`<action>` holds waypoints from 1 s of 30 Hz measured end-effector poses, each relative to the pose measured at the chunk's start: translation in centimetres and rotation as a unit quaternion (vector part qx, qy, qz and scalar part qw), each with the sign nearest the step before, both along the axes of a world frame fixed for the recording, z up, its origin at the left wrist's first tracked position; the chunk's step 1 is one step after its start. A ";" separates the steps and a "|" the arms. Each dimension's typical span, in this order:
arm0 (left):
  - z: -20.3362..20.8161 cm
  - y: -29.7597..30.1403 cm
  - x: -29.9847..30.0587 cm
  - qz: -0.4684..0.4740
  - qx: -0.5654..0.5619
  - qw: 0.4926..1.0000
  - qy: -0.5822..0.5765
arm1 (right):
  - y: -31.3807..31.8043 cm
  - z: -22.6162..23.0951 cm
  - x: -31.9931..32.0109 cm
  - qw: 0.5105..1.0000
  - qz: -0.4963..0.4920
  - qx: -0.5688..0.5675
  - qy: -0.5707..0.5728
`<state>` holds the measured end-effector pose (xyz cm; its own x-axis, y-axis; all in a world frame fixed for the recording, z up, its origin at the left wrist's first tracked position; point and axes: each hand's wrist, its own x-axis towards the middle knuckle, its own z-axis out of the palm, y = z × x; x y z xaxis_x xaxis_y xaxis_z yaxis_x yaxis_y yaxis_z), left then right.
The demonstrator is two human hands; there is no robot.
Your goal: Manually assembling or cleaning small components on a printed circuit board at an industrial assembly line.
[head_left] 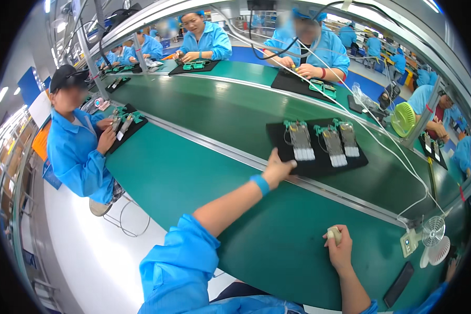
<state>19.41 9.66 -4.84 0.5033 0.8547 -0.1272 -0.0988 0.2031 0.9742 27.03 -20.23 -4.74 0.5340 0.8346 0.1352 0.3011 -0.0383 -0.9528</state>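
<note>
My left hand (276,170), with a blue band on its wrist, reaches across the metal rail to the near left corner of a black mat (319,165). Its thumb and a finger are spread and appear to touch the mat's edge; its other fingers are partly hidden. Several flat, see-through assemblies with white lower ends and green clips lie on the mat, among them a left one (300,140), a middle one (333,145) and a right one (349,138). Above the near green tabletop, my right hand (340,249) is closed around a small cream-coloured rounded object (335,235).
A metal rail (220,153) divides my tabletop (193,188) from the green belt (209,112). White cables hang at the right. A small fan (433,231) and a dark flat object (399,284) sit at right. Co-workers handle parts on black mats at left (128,131) and opposite.
</note>
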 end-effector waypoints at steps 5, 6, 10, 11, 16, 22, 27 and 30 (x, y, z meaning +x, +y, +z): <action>-1.2 -8.2 -7.4 -0.061 0.106 0.988 0.091 | 0.0 0.2 1.4 0.998 -0.047 0.043 -0.006; -1.3 -9.2 -9.6 -0.083 0.080 0.990 0.081 | 0.1 0.6 2.2 0.993 -0.068 0.027 -0.095; 1.0 -12.0 -14.4 -0.148 0.127 0.969 0.151 | -2.7 0.0 11.7 0.953 -0.202 0.103 -0.203; 2.1 -12.2 -14.8 -0.160 0.140 0.966 0.151 | -2.9 0.5 14.4 0.935 -0.244 0.092 -0.240; 5.9 -10.9 -17.2 -0.246 0.144 0.947 0.148 | -4.5 -1.9 20.9 0.930 -0.215 -0.146 -0.261; 5.6 -11.5 -15.6 0.046 0.501 0.813 0.292 | -4.1 -4.4 18.0 0.932 -0.224 -0.144 -0.246; 5.8 -11.9 -15.4 0.125 0.460 0.834 0.278 | -4.3 -5.9 18.3 0.939 -0.232 -0.106 -0.229; 5.8 -11.9 -15.4 0.108 0.449 0.836 0.295 | -4.3 -5.7 18.3 0.939 -0.229 -0.137 -0.218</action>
